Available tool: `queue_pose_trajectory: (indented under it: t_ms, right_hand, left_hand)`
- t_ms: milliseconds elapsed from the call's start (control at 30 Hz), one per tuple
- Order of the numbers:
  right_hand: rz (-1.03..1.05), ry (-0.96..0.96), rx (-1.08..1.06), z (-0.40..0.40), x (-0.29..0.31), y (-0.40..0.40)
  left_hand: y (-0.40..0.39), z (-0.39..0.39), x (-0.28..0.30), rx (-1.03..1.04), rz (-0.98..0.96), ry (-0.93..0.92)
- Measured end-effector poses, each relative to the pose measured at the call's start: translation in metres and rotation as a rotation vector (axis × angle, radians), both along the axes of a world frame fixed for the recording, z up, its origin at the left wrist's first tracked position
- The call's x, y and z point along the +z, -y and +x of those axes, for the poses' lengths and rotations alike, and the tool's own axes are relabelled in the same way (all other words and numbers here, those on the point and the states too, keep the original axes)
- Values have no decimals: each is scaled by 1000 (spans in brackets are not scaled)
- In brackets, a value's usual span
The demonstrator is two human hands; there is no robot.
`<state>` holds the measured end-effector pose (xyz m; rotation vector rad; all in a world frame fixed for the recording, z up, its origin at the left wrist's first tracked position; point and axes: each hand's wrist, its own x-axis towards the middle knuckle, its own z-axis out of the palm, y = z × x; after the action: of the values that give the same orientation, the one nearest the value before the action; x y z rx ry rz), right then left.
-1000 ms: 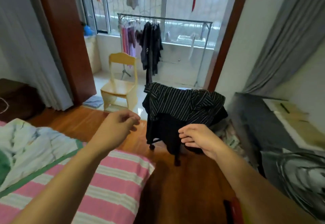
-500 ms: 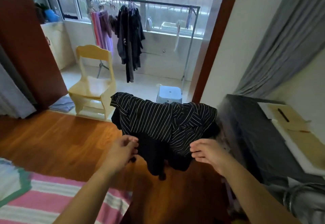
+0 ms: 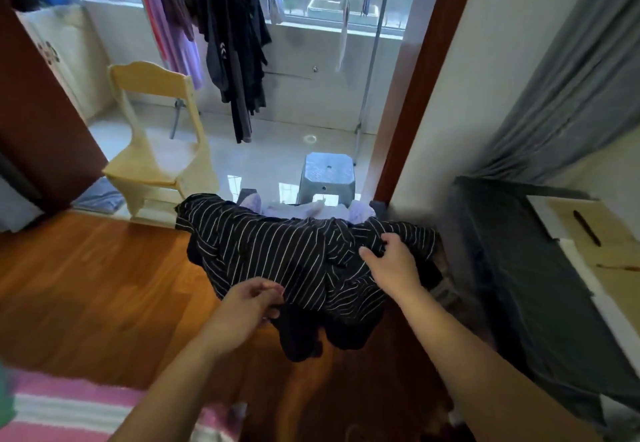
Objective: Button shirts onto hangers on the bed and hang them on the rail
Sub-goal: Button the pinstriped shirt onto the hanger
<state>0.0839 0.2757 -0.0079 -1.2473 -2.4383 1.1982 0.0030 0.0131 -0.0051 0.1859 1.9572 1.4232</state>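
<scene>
A black shirt with thin white stripes (image 3: 277, 254) lies draped over a heap of clothes, with pale garments (image 3: 311, 207) showing behind it. My right hand (image 3: 393, 263) rests on the shirt's right part, fingertips curled into a fold of fabric. My left hand (image 3: 249, 306) is at the shirt's lower left edge, thumb and fingers closed on the hem. The metal rail (image 3: 373, 43) stands beyond the doorway, with dark clothes (image 3: 235, 43) and purple clothes (image 3: 176, 25) hanging on it. A corner of the pink striped bed (image 3: 86, 410) shows at bottom left. No hanger is visible near my hands.
A yellow wooden chair (image 3: 156, 150) stands left of the doorway and a grey plastic stool (image 3: 327, 178) sits in it. A dark covered cabinet (image 3: 519, 268) and a grey curtain (image 3: 571, 77) fill the right side. Wooden floor (image 3: 86, 285) lies between bed and chair.
I have moved closer to the draped shirt and the view tilted down. Both hands went from hovering in front of the shirt to touching it, the right on top, the left at the hem.
</scene>
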Motion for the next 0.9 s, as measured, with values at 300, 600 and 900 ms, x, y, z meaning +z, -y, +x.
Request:
queue_pose_trajectory:
  t_ms: [300, 600, 900]
  right_hand:
    - [-144, -182, 598, 53, 15, 19]
    - [-320, -214, 787, 73, 32, -61]
    - [165, -102, 456, -12, 1, -136]
  left_hand:
    - [-85, 58, 15, 99, 213, 284]
    - [-77, 103, 20, 141, -64, 51]
    - [66, 129, 1, 373, -911, -79]
